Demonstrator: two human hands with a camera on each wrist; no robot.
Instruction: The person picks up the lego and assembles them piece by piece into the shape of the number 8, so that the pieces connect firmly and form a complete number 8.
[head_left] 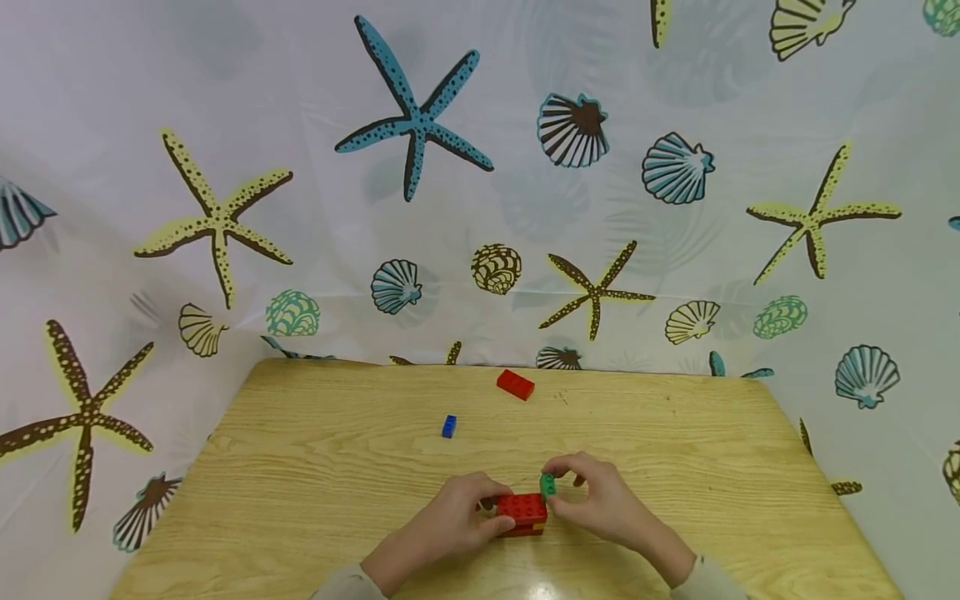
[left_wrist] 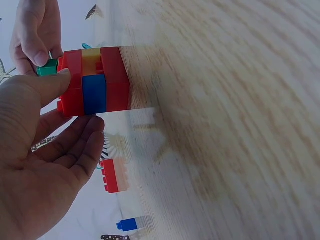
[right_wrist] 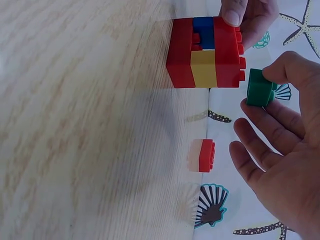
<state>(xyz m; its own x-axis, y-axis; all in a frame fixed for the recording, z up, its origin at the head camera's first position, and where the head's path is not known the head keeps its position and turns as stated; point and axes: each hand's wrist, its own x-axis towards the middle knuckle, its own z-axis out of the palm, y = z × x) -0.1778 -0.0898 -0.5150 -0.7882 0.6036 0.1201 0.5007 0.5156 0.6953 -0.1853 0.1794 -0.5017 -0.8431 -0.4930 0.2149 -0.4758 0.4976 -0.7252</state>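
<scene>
A small block stack stands on the wooden table in front of me, with a red brick (head_left: 521,505) on top. Its middle layer has a blue brick (left_wrist: 95,94) at one end and a yellow brick (right_wrist: 203,69) at the other, with a gap between. Another red brick (right_wrist: 180,55) forms the base. My left hand (head_left: 459,515) holds the stack from the left, its thumb at the top brick. Between thumb and fingers, my right hand (head_left: 603,504) pinches a small green brick (right_wrist: 259,88) just above the studs at the stack's right end.
Toward the table's back edge lies a loose red brick (head_left: 515,384). A small blue brick (head_left: 448,427) sits nearer, left of centre. Behind the wooden table (head_left: 337,450) hangs a white curtain (head_left: 480,217) printed with starfish and shells, which also runs along both sides.
</scene>
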